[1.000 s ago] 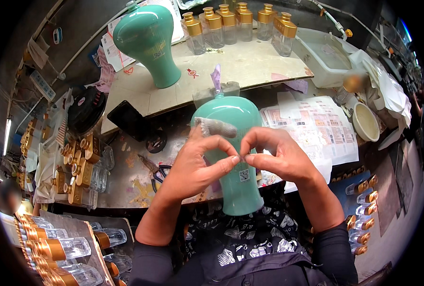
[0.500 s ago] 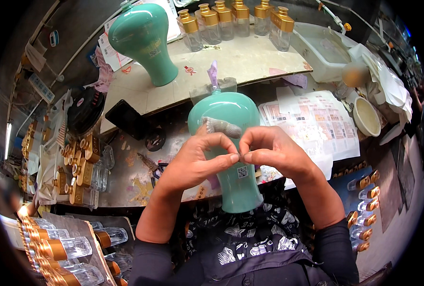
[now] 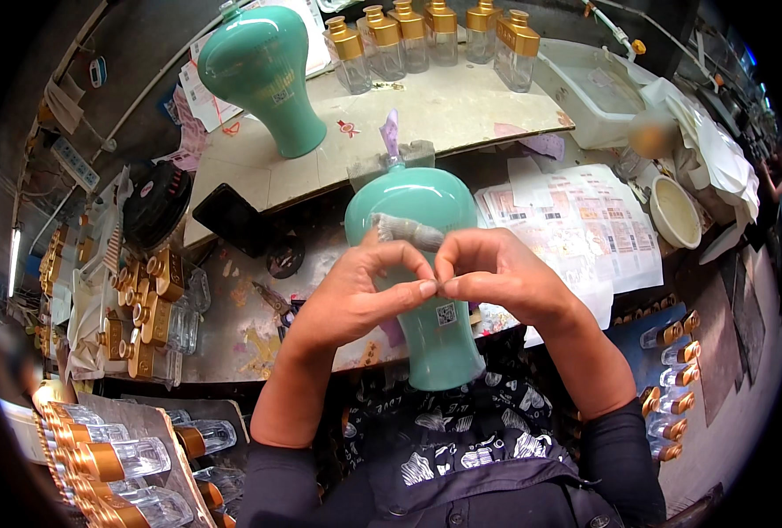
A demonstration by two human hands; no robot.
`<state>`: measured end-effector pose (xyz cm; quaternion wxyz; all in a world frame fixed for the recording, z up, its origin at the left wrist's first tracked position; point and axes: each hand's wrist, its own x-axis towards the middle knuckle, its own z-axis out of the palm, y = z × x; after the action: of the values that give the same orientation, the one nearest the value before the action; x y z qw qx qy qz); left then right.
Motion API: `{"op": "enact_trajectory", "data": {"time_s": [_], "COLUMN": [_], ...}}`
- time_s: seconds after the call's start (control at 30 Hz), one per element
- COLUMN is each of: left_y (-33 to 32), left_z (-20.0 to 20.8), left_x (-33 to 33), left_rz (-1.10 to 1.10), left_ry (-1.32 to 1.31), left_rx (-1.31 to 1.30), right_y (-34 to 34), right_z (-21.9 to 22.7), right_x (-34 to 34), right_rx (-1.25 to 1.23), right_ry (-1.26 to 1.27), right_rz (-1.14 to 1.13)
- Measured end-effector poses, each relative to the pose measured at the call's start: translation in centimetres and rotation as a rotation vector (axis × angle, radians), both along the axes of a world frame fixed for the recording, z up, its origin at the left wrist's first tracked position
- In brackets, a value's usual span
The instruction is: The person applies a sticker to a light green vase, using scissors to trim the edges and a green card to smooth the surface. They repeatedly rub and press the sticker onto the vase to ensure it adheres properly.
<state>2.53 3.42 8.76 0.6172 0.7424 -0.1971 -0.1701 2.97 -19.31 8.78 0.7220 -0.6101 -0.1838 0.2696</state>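
In front of my body lies a glossy pale-green vase [image 3: 442, 356], its narrow base toward me and its wide shoulder away from me. A small square black-and-white printed code [image 3: 445, 314] sits on its side. Above the vase, my left hand [image 3: 356, 290] and my right hand [image 3: 510, 280] meet, thumb and fingertips pinched together on both. Whatever lies between the fingertips is too small to make out. A grey knit finger sleeve [image 3: 413, 232] covers one finger of my left hand. A strip of purple material [image 3: 391, 132] rises from the vase's neck.
A second green vase [image 3: 277, 84] stands on the raised board [image 3: 365, 123], beside several gold-topped glass bottles [image 3: 439, 35]. Printed sheets [image 3: 593, 224] lie right of my hands. Left are a black phone [image 3: 226, 211], pliers [image 3: 272, 299] and more bottles [image 3: 158, 317]. A white bowl [image 3: 675, 214] stands far right.
Both hands have shifted very slightly left and up, with fingertips still pinched together. The whole view has moved a little with them; nothing else visibly differs.
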Motion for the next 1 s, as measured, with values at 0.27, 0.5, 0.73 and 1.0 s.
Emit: {"op": "enact_trajectory", "data": {"time_s": [0.27,0.5,0.73,1.0], "left_y": [0.3,0.8,1.1,0.7], "left_z": [0.0,-0.6,-1.6,-1.8], "left_x": [0.0,-0.5,-0.3,-0.7], "left_rz": [0.017,0.089,0.114,0.140], "left_ry": [-0.002,0.024,-0.076,-0.066], "left_rx": [0.032,-0.128,-0.243,-0.261], "right_y": [-0.5,-0.9,0.0,1.6], "right_z": [-0.4,-1.7,-1.1,-0.4], "right_x": [-0.2,-0.2,-1.7,-1.9], "right_rx": [0.016,-0.061,0.069,0.134], "right_ry": [0.020,-0.150,-0.181,-0.074], "right_rz": [-0.033,-0.226,-0.388,-0.286]}}
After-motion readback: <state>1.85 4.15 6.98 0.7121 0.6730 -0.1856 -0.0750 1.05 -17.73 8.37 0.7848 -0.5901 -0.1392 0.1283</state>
